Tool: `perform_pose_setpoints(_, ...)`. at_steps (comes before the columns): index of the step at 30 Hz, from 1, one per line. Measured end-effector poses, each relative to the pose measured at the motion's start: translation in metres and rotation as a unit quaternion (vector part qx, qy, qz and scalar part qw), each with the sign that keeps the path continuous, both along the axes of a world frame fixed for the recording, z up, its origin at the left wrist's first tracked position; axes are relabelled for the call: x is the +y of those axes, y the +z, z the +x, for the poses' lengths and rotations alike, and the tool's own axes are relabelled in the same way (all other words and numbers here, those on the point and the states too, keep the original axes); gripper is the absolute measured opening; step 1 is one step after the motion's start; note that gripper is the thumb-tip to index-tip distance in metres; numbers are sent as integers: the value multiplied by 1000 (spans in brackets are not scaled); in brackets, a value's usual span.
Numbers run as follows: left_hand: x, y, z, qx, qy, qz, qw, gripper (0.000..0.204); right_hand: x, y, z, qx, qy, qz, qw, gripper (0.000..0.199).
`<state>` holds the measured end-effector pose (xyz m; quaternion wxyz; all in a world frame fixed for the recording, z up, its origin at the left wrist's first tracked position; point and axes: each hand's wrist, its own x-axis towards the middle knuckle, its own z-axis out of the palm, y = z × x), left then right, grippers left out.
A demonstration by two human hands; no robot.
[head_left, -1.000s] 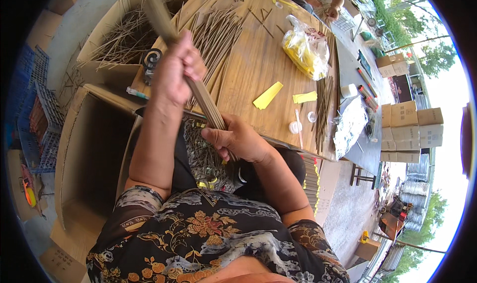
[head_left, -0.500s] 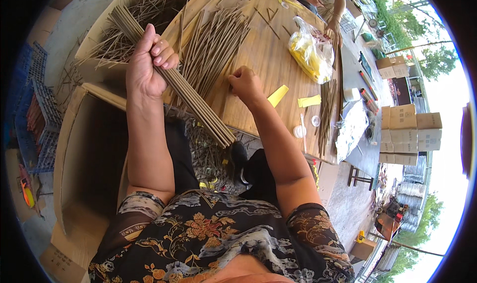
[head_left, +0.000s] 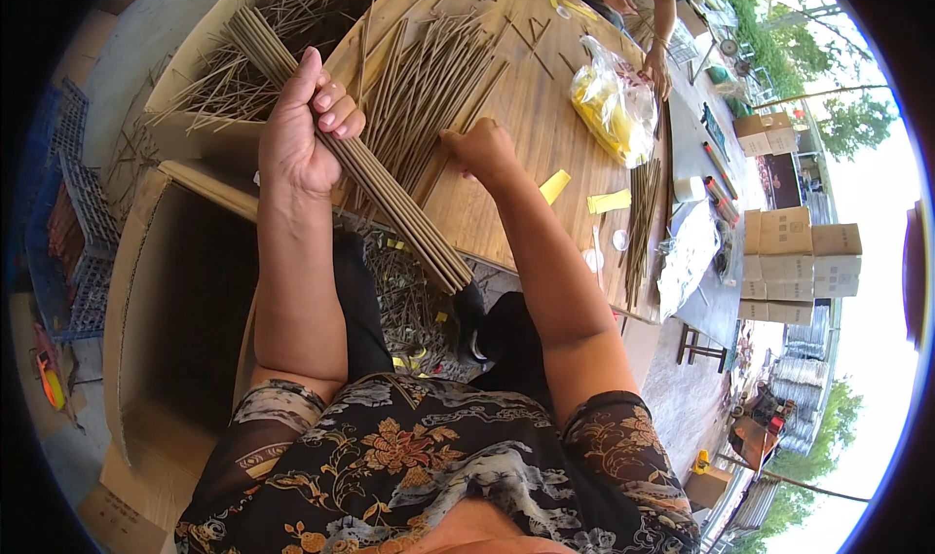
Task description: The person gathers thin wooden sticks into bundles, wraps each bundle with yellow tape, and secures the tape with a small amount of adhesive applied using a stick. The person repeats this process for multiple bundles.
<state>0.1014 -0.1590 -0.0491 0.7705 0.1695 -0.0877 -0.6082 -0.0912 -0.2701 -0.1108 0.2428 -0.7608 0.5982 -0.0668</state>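
Observation:
My left hand (head_left: pixel 310 130) is closed round a slanting bundle of thin brown sticks (head_left: pixel 399 218), whose near ends hang past the table edge. Over the wooden table, my right hand (head_left: pixel 482 150) has its fingers pinched at the right side of a loose pile of sticks (head_left: pixel 424 82). One stick (head_left: pixel 492 85) runs down to its fingertips and appears to be in the pinch; the exact grip is partly hidden. Two yellow strips (head_left: pixel 609 201) lie to the right of this hand.
A clear bag of yellow pieces (head_left: pixel 612 106) sits on the table (head_left: pixel 526 101). At the left stand a carton of loose sticks (head_left: pixel 180 96) and an open cardboard box (head_left: pixel 131 262). Across the table, another person's hand (head_left: pixel 656 67) rests near the edge. Stacked cartons (head_left: pixel 784 252) stand farther right.
My left hand has shifted slightly right with the bundle. My right hand has moved a little up toward the pile, and a stick by its fingers now stands apart from the others.

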Motion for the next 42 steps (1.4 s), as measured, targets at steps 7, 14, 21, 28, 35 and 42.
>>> perform_pose_setpoints(7,2,0,1,1,11,6,1000,28,3,26,10,-52,-35,125,990,31)
perform_pose_setpoints(14,3,3,0,6,6,5,1000,29,-6,23,10,-80,-42,150,985,28)
perform_pose_setpoints(21,2,1,0,3,20,13,1000,28,-18,17,9,-174,-93,233,952,21)
perform_pose_setpoints(28,3,1,1,8,17,16,1000,29,-8,32,15,-175,-141,247,943,21)
perform_pose_setpoints(35,2,0,1,14,18,14,1000,29,-8,30,14,-173,-123,240,947,22)
perform_pose_setpoints(42,4,3,0,15,14,10,1000,29,-9,29,16,-171,-134,241,946,24)
